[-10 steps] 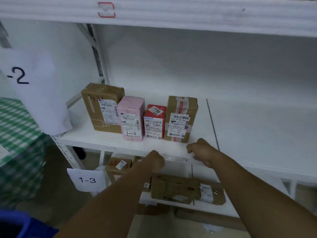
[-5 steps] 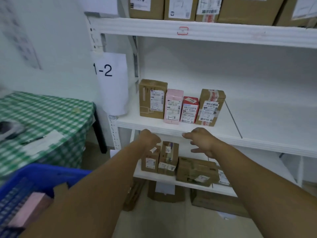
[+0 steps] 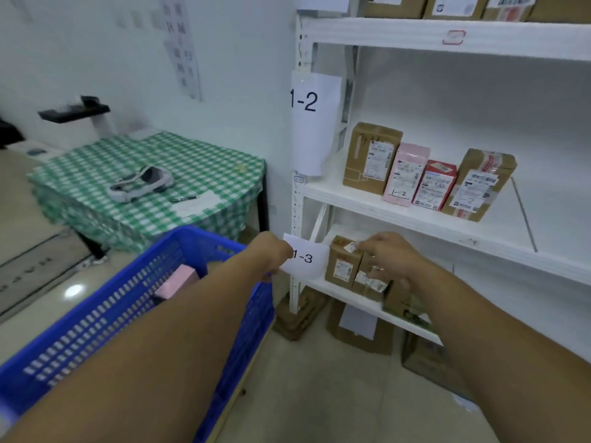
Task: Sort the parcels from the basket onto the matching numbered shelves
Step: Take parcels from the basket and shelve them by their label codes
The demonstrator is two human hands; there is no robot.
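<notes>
starting at the left, the table [image 3: 160, 174] with its green checked cloth plays no part in the sorting. just beside it the blue basket [image 3: 128, 298] holds at least one pink parcel [image 3: 179, 281], so i judge the job unfinished. the left hand [image 3: 271, 254] hangs by the basket's far rim, back to the camera, fingers tucked under; i cannot tell whether it holds anything. the right hand [image 3: 388, 257] is loose and empty, in front of the brown parcels [image 3: 342, 263] on the 1-3 shelf [image 3: 319, 284]. further right, four parcels [image 3: 428, 180] stand in a row on the 1-2 shelf [image 3: 351, 203], already placed.
</notes>
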